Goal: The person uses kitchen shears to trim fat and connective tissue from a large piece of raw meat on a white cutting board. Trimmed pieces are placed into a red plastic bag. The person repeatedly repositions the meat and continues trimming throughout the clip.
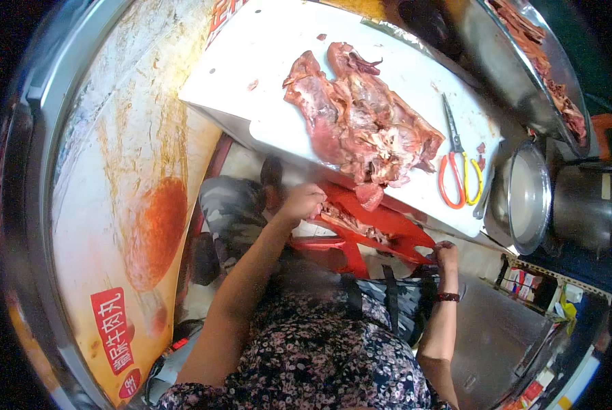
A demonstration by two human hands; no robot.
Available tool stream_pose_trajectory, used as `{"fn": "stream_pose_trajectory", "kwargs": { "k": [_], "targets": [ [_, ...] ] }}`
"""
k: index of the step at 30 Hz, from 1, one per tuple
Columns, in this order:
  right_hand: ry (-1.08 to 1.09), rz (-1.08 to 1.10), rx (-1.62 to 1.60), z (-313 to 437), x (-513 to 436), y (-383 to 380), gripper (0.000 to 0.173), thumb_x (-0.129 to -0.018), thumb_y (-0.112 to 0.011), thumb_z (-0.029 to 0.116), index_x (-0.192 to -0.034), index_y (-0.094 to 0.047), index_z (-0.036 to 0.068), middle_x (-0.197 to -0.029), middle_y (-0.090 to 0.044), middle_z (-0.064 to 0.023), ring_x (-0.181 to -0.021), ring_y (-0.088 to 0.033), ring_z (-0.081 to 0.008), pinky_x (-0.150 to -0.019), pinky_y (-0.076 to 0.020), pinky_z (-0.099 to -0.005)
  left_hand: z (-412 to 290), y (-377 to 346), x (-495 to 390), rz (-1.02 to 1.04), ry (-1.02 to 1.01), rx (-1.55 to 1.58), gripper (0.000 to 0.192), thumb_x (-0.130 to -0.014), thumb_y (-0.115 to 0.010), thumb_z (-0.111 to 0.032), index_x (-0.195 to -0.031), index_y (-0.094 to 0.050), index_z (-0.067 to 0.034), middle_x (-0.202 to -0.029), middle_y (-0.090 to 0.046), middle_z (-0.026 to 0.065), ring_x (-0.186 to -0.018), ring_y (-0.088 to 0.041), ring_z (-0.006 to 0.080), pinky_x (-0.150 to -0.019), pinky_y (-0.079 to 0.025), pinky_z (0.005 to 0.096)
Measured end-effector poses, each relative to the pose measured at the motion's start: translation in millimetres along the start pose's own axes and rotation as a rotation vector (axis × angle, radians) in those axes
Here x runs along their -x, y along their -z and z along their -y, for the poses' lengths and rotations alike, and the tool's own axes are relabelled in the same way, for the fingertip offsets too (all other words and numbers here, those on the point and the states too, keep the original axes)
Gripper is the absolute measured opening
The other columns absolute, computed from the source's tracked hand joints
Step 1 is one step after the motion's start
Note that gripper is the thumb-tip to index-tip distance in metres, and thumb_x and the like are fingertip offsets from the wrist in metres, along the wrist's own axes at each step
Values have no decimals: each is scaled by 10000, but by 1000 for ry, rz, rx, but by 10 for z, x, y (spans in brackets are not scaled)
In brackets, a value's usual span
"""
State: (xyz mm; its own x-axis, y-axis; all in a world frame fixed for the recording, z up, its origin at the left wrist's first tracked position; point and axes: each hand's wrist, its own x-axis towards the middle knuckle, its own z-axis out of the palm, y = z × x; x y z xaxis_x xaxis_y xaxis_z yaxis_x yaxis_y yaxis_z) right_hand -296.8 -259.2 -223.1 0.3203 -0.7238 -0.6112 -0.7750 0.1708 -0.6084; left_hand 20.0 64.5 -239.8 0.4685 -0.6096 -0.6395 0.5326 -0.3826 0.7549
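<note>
A red plastic bag [403, 225] is stretched low in front of me, below the edge of a white cutting board [229, 66]. My left hand [304, 202] grips one side of it, and my right hand [445, 254] pinches the other end. Inside the bag lie meat or bone scraps [354, 225]. On the board a large spread of raw, reddish meat [367, 113] reaches the near edge, where a pink lump [369, 196] hangs over above the bag. Scissors [457, 154] with one red and one yellow handle lie right of the meat, blades slightly apart.
Right of the board stand a metal basin [529, 197] of pale liquid and a dark metal pot [585, 207]. A metal tray of meat [547, 66] is beyond them. A printed panel [95, 215] bearing writing runs along the left. Red stool-like plastic [354, 259] shows below the bag.
</note>
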Motion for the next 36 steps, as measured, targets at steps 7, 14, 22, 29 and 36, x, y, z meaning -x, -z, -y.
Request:
{"fn": "stream_pose_trajectory", "kwargs": {
  "k": [7, 14, 22, 29, 36],
  "targets": [
    [176, -41, -12, -283, -345, -119, 90, -888, -527, -11, -895, -615, -26, -668, -610, -88, -522, -592, -197, -456, -502, -328, 203, -145, -240, -166, -167, -234, 158, -860, -654, -144, -940, -668, -8, -714, -653, 137, -676, -665, 249, -620, -539, 374],
    [334, -91, 141, -340, -429, -414, 154, -849, -598, 7, -982, -631, -63, -763, -665, -116, -621, -652, -206, -529, -521, -332, -350, -684, 522, -135, -558, -166, 401, -865, -713, -165, -1224, -608, -21, -1138, -652, 148, -1012, -644, 271, -914, -491, 360],
    [351, -96, 434, 414, 362, -489, 430, -801, -740, 167, -1171, -647, -32, -1086, -679, -239, -1008, -654, -366, -881, -520, -411, -942, -962, 890, -26, -370, 468, 226, -944, -642, -134, -1147, -643, -37, -994, -709, 91, -850, -683, 156, -770, -530, 258],
    [500, 34, 352, 696, 777, -512, 433, -842, -698, 154, -1210, -616, -58, -1131, -664, -275, -1062, -654, -386, -920, -514, -426, -955, -965, 920, -205, -581, 315, 107, -879, -691, -29, -980, -656, -14, -848, -689, 50, -759, -643, 112, -700, -515, 240],
    [689, 159, 69, 1299, 1338, -624, 341, -875, -650, 126, -1157, -618, -61, -978, -690, -235, -889, -690, -338, -816, -531, -394, -1089, -977, 1101, -689, -834, -451, 433, -782, -766, -113, -1170, -617, 8, -937, -665, 130, -861, -639, 213, -794, -493, 347]
  ]
}}
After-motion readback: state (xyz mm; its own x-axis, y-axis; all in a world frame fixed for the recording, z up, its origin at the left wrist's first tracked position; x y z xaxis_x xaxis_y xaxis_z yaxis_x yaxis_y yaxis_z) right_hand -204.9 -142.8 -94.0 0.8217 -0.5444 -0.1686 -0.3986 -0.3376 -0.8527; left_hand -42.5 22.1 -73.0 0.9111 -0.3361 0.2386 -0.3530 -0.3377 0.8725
